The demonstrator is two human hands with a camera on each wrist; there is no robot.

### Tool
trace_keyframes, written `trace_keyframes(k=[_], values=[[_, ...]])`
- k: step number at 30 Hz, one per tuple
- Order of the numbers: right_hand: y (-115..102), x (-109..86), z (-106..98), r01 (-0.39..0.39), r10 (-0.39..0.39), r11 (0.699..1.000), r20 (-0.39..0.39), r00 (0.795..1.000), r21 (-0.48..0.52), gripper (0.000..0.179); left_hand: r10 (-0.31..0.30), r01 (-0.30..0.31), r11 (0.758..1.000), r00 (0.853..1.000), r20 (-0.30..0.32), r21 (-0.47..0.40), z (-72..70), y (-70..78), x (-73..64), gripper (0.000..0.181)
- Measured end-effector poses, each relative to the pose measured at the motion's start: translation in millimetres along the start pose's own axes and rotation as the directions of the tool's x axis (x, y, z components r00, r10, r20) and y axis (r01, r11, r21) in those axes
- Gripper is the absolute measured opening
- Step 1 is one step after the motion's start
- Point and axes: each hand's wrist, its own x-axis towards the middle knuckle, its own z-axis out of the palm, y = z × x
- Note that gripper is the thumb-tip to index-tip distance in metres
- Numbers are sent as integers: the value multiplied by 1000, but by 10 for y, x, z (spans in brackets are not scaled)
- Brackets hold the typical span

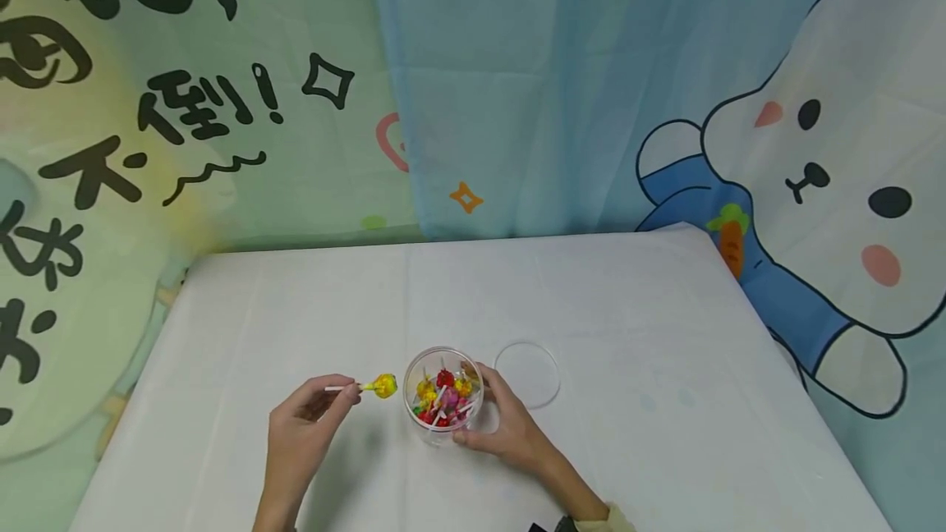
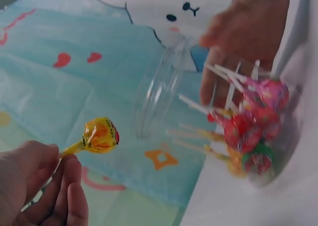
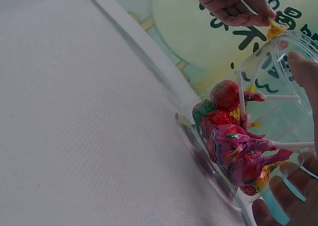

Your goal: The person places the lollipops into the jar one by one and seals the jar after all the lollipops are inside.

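Observation:
In the head view my left hand (image 1: 306,425) pinches the white stick of a yellow-wrapped lollipop (image 1: 385,386), its candy end pointing toward a clear jar. The left wrist view shows the same lollipop (image 2: 101,135) beside the jar, apart from it. My right hand (image 1: 517,425) grips the clear jar (image 1: 408,417) from its right side, thumb and fingers round the wall. Inside lie several lollipops (image 1: 443,401) in red, pink, yellow and green wrappers. Up close in the right wrist view, their candy ends (image 3: 226,141) rest toward the jar's bottom, sticks toward the mouth.
A clear round lid or ring (image 1: 557,380) lies on the table just right of the jar. White cloth covers the table (image 1: 628,310). Behind its far edge hangs a printed curtain (image 1: 502,105) with a cartoon rabbit and lettering.

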Motion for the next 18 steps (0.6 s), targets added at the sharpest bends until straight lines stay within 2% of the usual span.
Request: trace_keyframes(k=[6,14,18], values=[[-18,0,-9,-27,27,1000,-4,1000,-6,86,-17,17,1000,998,61,8,98,108,14,10],[-37,8,-9,-53,53,999,7,999,5,86,71,-66,997,987,147,-35,218,164,20,8],[-29,9,-1,-54,54,999,7,998,0,85,87,-85,996,982,167,-20,287,147,13,8]])
